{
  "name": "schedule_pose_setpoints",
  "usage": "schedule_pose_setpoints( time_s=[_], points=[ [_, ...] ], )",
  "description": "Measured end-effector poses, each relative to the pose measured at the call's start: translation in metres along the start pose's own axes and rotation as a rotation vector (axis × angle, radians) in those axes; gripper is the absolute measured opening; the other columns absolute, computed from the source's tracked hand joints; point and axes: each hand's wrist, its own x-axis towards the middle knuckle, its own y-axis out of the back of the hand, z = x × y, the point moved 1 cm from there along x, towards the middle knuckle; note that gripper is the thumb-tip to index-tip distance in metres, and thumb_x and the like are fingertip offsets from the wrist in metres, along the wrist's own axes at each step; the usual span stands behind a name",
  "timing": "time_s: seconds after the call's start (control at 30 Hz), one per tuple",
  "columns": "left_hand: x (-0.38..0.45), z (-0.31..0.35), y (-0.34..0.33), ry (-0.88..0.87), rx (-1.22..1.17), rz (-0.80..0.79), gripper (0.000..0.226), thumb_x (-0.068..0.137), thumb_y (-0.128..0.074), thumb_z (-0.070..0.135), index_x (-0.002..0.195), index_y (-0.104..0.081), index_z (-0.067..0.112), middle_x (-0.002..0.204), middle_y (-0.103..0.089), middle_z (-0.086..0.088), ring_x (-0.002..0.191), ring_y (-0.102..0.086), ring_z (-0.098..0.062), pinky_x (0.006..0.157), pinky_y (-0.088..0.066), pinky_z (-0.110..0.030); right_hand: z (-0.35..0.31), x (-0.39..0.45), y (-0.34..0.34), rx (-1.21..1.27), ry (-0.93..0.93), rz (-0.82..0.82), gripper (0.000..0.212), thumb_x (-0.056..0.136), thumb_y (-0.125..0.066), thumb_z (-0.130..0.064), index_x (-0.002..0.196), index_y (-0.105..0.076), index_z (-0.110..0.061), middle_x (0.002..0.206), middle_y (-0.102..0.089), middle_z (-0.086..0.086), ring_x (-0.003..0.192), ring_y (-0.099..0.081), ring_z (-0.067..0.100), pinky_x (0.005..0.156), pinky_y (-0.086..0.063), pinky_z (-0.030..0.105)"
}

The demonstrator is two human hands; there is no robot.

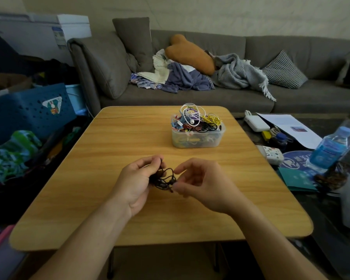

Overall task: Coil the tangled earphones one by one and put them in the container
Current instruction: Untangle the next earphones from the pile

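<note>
While the left hand (pixel 138 179) grips the black earphones (pixel 163 179), the right hand (pixel 198 183) pinches their cable; tangled clump, no clear long axis.

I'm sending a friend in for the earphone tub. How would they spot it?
Find the wooden table in front of the grey sofa. Toward its far edge stands a clear plastic tub, the only box on it, heaped with colourful cables.

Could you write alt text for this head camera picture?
A person's left hand and right hand hold a tangled black earphone above a wooden table; farther back stands a clear container full of coloured earphones.
</note>
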Motion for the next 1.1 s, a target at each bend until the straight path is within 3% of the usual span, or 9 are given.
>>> schedule_pose_setpoints(
  time_s=[0.1, 0.23, 0.37, 0.57, 0.7, 0.9, 0.97, 1.1],
  points=[
    [0.000, 0.001, 0.000, 0.044, -0.024, -0.011, 0.013, 0.094, -0.054, 0.003, 0.096, -0.066, 0.006, 0.077, -0.070, -0.008, 0.069, -0.065, -0.020, 0.059, -0.055, -0.030, 0.004, 0.002, 0.005, 0.112, 0.014, 0.076, 0.008, 0.086, -0.072, -0.002, 0.093, -0.070, -0.004, 0.075, -0.074, 0.011, 0.063, -0.069, 0.019, 0.063, -0.058, 0.030],
    [-0.003, 0.002, 0.000, 0.125, 0.072, -0.118, 0.018, 0.091, -0.053, 0.008, 0.104, -0.065, 0.009, 0.084, -0.067, -0.009, 0.080, -0.064, -0.027, 0.067, -0.049, -0.035, 0.005, 0.002, 0.012, 0.106, 0.018, 0.092, 0.006, 0.088, -0.070, -0.004, 0.095, -0.071, -0.003, 0.078, -0.074, 0.014, 0.066, -0.068, 0.019, 0.067, -0.059, 0.028],
    [-0.009, -0.001, -0.001, 0.150, 0.200, -0.280, 0.028, 0.076, -0.072, 0.026, 0.099, -0.070, 0.010, 0.083, -0.065, -0.006, 0.080, -0.065, -0.023, 0.071, -0.053, -0.040, 0.004, 0.003, 0.012, 0.089, 0.048, 0.068, 0.006, 0.092, -0.065, -0.007, 0.096, -0.068, -0.003, 0.082, -0.071, 0.014, 0.070, -0.065, 0.015, 0.064, -0.056, 0.029],
    [-0.013, -0.005, -0.005, 0.040, 0.223, -0.320, 0.035, 0.072, -0.075, 0.020, 0.101, -0.067, 0.004, 0.089, -0.071, -0.015, 0.064, -0.063, -0.021, 0.050, -0.054, -0.032, 0.008, 0.005, 0.014, 0.069, 0.023, 0.055, 0.014, 0.098, -0.059, -0.021, 0.094, -0.066, -0.010, 0.079, -0.069, 0.002, 0.069, -0.060, 0.012, 0.061, -0.049, 0.033],
    [-0.014, -0.006, -0.007, -0.066, 0.287, -0.319, 0.032, 0.076, -0.071, 0.019, 0.105, -0.070, 0.005, 0.083, -0.071, -0.012, 0.058, -0.059, -0.016, 0.040, -0.047, -0.025, 0.009, 0.005, 0.019, -0.032, 0.018, 0.083, 0.014, 0.097, -0.060, -0.026, 0.089, -0.068, -0.017, 0.076, -0.068, -0.004, 0.065, -0.059, 0.001, 0.061, -0.045, 0.019],
    [-0.009, -0.012, -0.007, -0.037, 0.279, -0.244, 0.015, 0.088, -0.065, 0.013, 0.099, -0.070, 0.005, 0.086, -0.069, -0.014, 0.056, -0.057, -0.015, 0.039, -0.044, -0.022, 0.017, 0.005, 0.059, -0.352, -0.158, 0.427, 0.008, 0.096, -0.061, -0.024, 0.100, -0.068, -0.026, 0.085, -0.067, -0.009, 0.077, -0.062, 0.004, 0.056, -0.043, 0.012],
    [-0.009, -0.012, -0.007, -0.031, 0.291, -0.232, 0.014, 0.092, -0.062, 0.013, 0.098, -0.071, 0.004, 0.087, -0.069, -0.013, 0.057, -0.057, -0.015, 0.039, -0.043, -0.022, 0.023, 0.002, 0.071, -0.462, -0.241, 0.391, 0.008, 0.093, -0.066, -0.027, 0.100, -0.070, -0.028, 0.086, -0.065, -0.011, 0.082, -0.060, 0.003, 0.059, -0.041, 0.013],
    [-0.010, -0.012, -0.008, -0.002, 0.289, -0.215, 0.016, 0.093, -0.060, 0.014, 0.101, -0.070, 0.003, 0.087, -0.071, -0.011, 0.057, -0.057, -0.015, 0.039, -0.043, -0.023, 0.029, 0.001, 0.070, -0.600, -0.373, 0.161, 0.012, 0.084, -0.075, -0.035, 0.095, -0.071, -0.032, 0.086, -0.066, -0.010, 0.077, -0.058, 0.002, 0.055, -0.039, 0.015]
  ],
)
